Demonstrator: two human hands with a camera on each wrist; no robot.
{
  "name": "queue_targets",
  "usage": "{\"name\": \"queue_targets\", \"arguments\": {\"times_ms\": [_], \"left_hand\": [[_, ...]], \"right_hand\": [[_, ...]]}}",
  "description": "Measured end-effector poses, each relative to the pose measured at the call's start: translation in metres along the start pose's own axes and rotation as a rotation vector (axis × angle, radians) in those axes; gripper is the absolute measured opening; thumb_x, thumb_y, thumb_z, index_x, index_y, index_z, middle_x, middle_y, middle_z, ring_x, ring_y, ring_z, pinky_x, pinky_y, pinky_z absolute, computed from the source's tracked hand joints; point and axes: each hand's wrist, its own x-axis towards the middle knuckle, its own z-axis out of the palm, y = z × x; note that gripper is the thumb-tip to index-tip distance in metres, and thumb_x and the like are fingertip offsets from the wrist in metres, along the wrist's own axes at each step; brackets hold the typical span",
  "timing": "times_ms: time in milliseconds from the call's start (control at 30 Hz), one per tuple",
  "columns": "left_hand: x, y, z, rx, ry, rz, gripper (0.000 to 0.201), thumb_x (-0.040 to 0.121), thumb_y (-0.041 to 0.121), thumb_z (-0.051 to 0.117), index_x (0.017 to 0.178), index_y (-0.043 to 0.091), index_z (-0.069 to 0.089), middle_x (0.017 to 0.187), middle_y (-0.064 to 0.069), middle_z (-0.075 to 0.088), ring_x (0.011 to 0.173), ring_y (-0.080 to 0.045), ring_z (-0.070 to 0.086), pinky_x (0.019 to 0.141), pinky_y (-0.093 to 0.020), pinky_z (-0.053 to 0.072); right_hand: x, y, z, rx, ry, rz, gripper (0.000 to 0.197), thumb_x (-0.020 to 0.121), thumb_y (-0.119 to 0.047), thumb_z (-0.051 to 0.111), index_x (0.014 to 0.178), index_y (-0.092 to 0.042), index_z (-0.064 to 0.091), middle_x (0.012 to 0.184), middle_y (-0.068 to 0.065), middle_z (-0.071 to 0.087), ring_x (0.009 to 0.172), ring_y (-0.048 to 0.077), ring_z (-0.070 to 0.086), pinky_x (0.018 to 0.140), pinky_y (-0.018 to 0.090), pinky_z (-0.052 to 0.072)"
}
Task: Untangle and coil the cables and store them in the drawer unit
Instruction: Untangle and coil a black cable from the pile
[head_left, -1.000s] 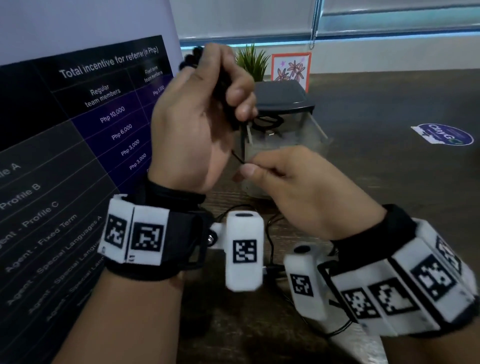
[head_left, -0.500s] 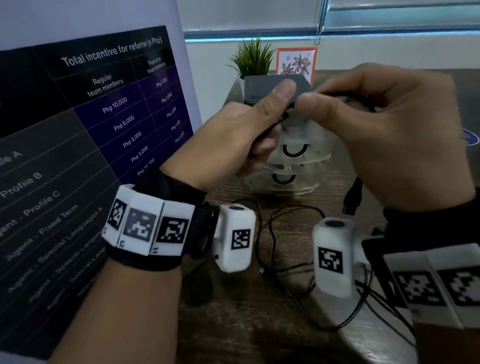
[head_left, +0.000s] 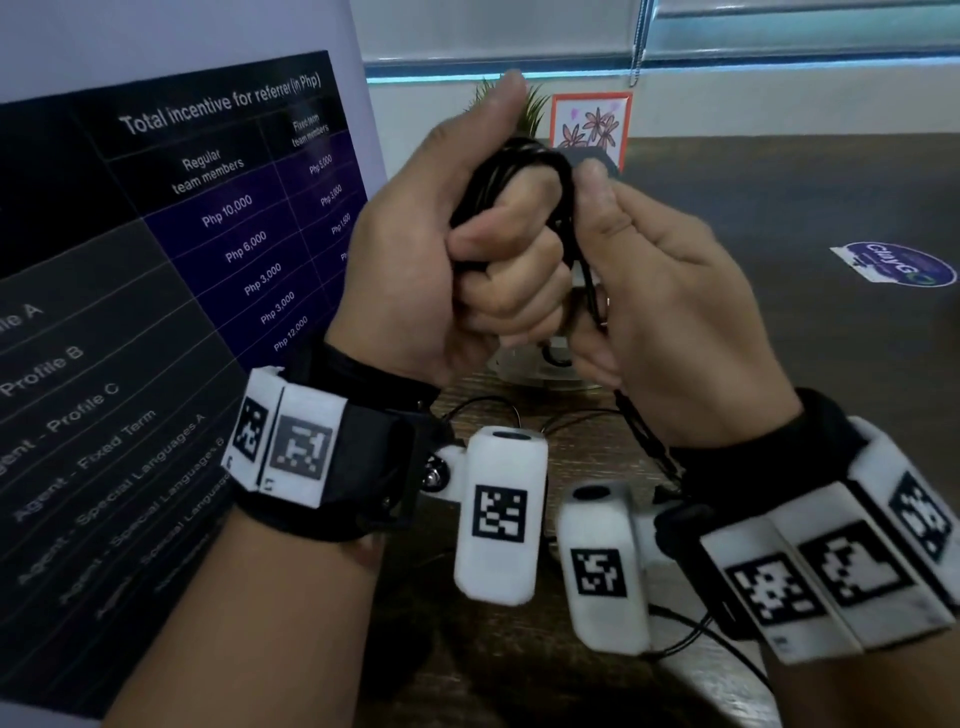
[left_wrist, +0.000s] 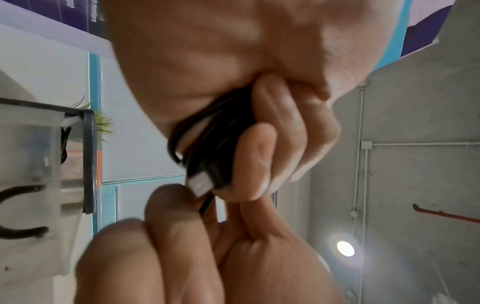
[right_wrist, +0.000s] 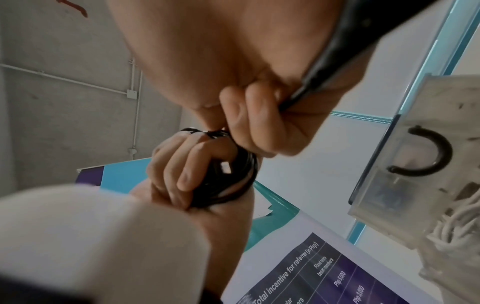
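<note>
A black cable coil (head_left: 524, 156) is wound round the curled fingers of my left hand (head_left: 498, 260), thumb up, held above the table. Its silver plug (left_wrist: 198, 183) sticks out by the fingertips and also shows in the right wrist view (right_wrist: 225, 167). My right hand (head_left: 618, 244) sits just right of the coil and pinches the loose strand, whose tail (head_left: 644, 436) hangs down past the right wrist. The clear drawer unit (head_left: 524, 371) stands behind both hands, mostly hidden; its drawers with black handles show in the wrist views (left_wrist: 39, 164) (right_wrist: 415, 154).
Thin black cables (head_left: 498, 410) lie tangled on the dark wooden table (head_left: 779, 208) under my wrists. A large printed banner (head_left: 182, 260) stands close on the left. A small plant (head_left: 535, 109), a framed flower picture (head_left: 592, 122) and a round sticker (head_left: 893, 265) sit further back.
My left hand has turned into an upright fist with the coil round its fingers. My right hand has come down from the top of the cable to beside the coil.
</note>
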Motion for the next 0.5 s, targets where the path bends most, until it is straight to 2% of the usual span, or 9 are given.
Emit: {"name": "queue_targets", "arguments": {"times_ms": [33,100,167,200,233,333,400,500], "left_hand": [[0.001,0.0,0.0,-0.011,0.005,0.008,0.059,0.102,0.039,0.014,0.047,0.023,0.022,0.034,0.006,0.016,0.027,-0.011,0.014,0.034,-0.018,0.017],[0.003,-0.002,0.001,-0.008,0.031,0.006,0.062,0.104,0.04,0.014,0.045,0.025,0.026,0.033,0.007,0.019,0.027,-0.011,0.016,0.035,-0.02,0.02],[0.004,-0.005,0.002,0.015,0.059,0.001,0.068,0.105,0.04,0.014,0.043,0.022,0.035,0.033,0.006,0.025,0.027,-0.013,0.021,0.037,-0.023,0.024],[0.005,-0.006,0.003,0.054,0.083,0.001,0.069,0.106,0.039,0.013,0.044,0.02,0.037,0.033,0.004,0.029,0.028,-0.015,0.024,0.039,-0.026,0.026],[0.005,-0.008,0.004,0.107,0.115,0.003,0.069,0.107,0.039,0.013,0.046,0.018,0.038,0.034,0.002,0.033,0.029,-0.017,0.028,0.041,-0.029,0.029],[0.006,-0.012,0.005,0.234,0.191,0.007,0.064,0.107,0.039,0.013,0.055,0.012,0.038,0.043,-0.008,0.046,0.039,-0.023,0.043,0.049,-0.028,0.043],[0.008,-0.015,0.003,0.228,0.207,0.0,0.06,0.107,0.038,0.015,0.059,0.012,0.04,0.052,-0.012,0.051,0.049,-0.025,0.05,0.057,-0.03,0.049],[0.008,-0.016,-0.003,0.175,0.211,-0.039,0.053,0.105,0.037,0.023,0.064,0.011,0.044,0.064,-0.012,0.056,0.063,-0.027,0.053,0.068,-0.032,0.051]], "right_hand": [[0.0,-0.001,0.001,0.028,-0.004,-0.003,0.037,0.108,-0.02,0.033,0.083,-0.002,0.054,0.044,-0.016,0.039,0.034,0.001,0.037,0.037,0.009,0.029],[0.001,-0.001,0.002,0.03,0.005,-0.032,0.04,0.108,-0.02,0.032,0.087,0.008,0.051,0.049,-0.011,0.043,0.036,0.0,0.04,0.039,0.007,0.03],[0.002,0.0,0.003,0.044,0.043,-0.031,0.045,0.108,-0.02,0.032,0.094,0.019,0.048,0.056,0.011,0.045,0.036,0.002,0.042,0.037,0.008,0.031],[0.003,0.002,0.004,0.046,0.067,-0.027,0.045,0.108,-0.02,0.031,0.096,0.019,0.049,0.057,0.015,0.046,0.036,0.004,0.044,0.035,0.01,0.031],[0.004,0.003,0.005,0.038,0.099,-0.023,0.043,0.108,-0.02,0.032,0.094,0.016,0.05,0.054,0.016,0.047,0.035,0.008,0.045,0.034,0.012,0.032],[0.007,0.007,0.003,0.067,0.155,-0.036,0.034,0.108,-0.02,0.031,0.087,0.0,0.049,0.045,0.0,0.048,0.035,0.009,0.042,0.037,0.017,0.034],[0.008,0.007,-0.001,0.067,0.141,-0.062,0.028,0.108,-0.017,0.031,0.09,-0.002,0.048,0.051,-0.004,0.055,0.039,0.008,0.042,0.04,0.017,0.035],[0.009,0.008,-0.008,0.033,0.128,-0.1,0.025,0.107,-0.015,0.034,0.093,-0.002,0.05,0.061,-0.004,0.06,0.047,0.009,0.044,0.044,0.017,0.037]]}}
